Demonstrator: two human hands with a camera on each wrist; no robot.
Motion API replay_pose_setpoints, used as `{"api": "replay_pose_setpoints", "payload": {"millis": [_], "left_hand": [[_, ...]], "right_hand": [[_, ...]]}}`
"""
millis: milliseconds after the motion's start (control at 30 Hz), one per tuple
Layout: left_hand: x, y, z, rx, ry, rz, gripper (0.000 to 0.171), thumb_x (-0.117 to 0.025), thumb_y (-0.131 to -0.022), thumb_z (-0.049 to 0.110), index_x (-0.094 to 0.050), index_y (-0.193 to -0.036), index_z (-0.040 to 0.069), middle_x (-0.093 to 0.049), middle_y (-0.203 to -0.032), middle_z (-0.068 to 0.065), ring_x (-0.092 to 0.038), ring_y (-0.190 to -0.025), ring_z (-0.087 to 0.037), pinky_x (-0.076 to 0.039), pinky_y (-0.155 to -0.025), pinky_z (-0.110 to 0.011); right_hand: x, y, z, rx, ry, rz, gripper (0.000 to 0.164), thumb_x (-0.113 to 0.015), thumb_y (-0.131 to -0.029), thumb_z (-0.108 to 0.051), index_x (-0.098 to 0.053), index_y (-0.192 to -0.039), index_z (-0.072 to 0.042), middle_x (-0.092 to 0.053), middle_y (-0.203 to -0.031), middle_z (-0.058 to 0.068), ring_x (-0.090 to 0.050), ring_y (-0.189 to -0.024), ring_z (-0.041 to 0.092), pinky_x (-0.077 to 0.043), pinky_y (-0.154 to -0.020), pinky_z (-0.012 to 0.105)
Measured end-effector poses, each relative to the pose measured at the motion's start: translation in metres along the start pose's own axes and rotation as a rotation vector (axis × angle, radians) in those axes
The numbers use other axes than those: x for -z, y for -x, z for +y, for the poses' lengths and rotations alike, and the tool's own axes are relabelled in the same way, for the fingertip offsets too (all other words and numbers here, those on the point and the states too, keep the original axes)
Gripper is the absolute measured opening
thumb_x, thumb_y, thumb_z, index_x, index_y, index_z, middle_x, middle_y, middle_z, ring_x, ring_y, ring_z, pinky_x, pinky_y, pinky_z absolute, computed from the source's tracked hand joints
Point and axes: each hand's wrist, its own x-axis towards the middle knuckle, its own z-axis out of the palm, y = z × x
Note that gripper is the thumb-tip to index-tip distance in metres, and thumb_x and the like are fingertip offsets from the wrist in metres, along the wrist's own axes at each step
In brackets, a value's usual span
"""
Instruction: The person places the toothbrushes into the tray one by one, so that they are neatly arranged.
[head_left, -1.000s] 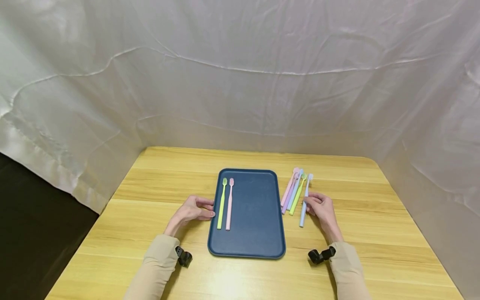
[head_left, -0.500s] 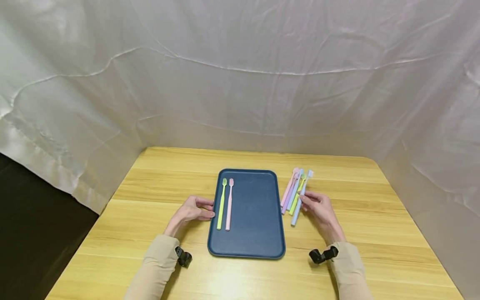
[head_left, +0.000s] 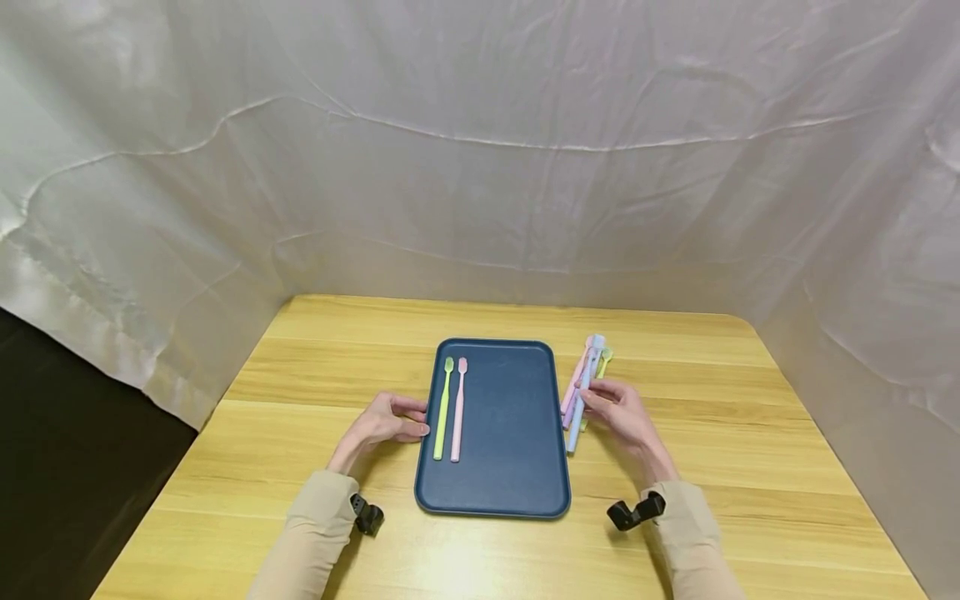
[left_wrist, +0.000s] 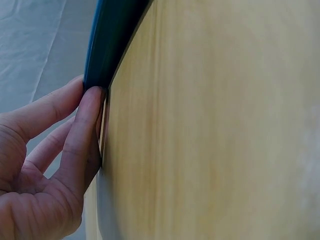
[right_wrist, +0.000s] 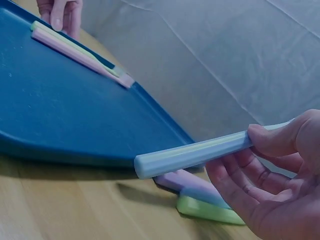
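Between thumb and fingers, my right hand (head_left: pixel 622 414) pinches a light blue toothbrush (head_left: pixel 578 415), raised above the table in the right wrist view. Beneath it lies a loose group of toothbrushes, partly hidden: a pink one (head_left: pixel 576 379), a green one (right_wrist: pixel 210 210), a purple one and another blue one. A dark blue tray (head_left: pixel 513 450) is in the middle, with a green toothbrush (head_left: pixel 442 417) and a pink toothbrush (head_left: pixel 458 421) side by side near its left rim. My left hand (head_left: pixel 386 419) holds that rim, thumb and fingertips against it in the left wrist view.
The wooden table (head_left: pixel 750 433) runs out on both sides of the tray. A pale curtain (head_left: pixel 480 208) hangs behind the table and along its sides. Each wrist wears a black camera.
My right hand has carried the blue toothbrush left, from beside the loose group to over it, closer to the tray's right rim. The left hand and tray stay put.
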Motion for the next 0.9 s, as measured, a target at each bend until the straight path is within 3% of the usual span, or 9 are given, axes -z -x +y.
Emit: {"api": "replay_pose_setpoints", "payload": {"millis": [233, 500, 900], "left_hand": [[-0.001, 0.0, 0.0, -0.01, -0.003, -0.001, 0.056, -0.075, -0.081, -0.008, -0.054, -0.133, -0.016, -0.07, -0.101, -0.019, -0.072, -0.078, -0.014, -0.067, -0.081, -0.035], [-0.001, 0.0, -0.001, -0.002, -0.001, 0.013, 0.056, -0.076, -0.081, -0.009, -0.055, -0.132, -0.015, -0.07, -0.101, -0.018, -0.072, -0.078, -0.015, -0.067, -0.081, -0.034], [-0.001, -0.001, -0.002, -0.004, -0.001, 0.021, 0.056, -0.076, -0.08, -0.009, -0.056, -0.132, -0.015, -0.07, -0.101, -0.019, -0.072, -0.078, -0.015, -0.067, -0.08, -0.034]], "right_hand": [[-0.012, -0.001, -0.004, 0.016, 0.032, -0.052, 0.044, -0.056, -0.1, -0.001, -0.043, -0.133, 0.025, -0.072, -0.099, 0.001, -0.071, -0.085, 0.007, -0.065, -0.079, 0.021], [-0.038, -0.007, -0.007, 0.01, 0.046, -0.081, 0.035, -0.06, -0.099, -0.003, -0.051, -0.121, 0.022, -0.072, -0.086, -0.003, -0.069, -0.074, 0.004, -0.065, -0.071, 0.021], [-0.07, -0.017, -0.001, 0.018, 0.089, -0.074, 0.025, -0.064, -0.097, -0.003, -0.058, -0.11, 0.017, -0.071, -0.084, 0.004, -0.066, -0.065, 0.006, -0.063, -0.064, 0.02]]}}
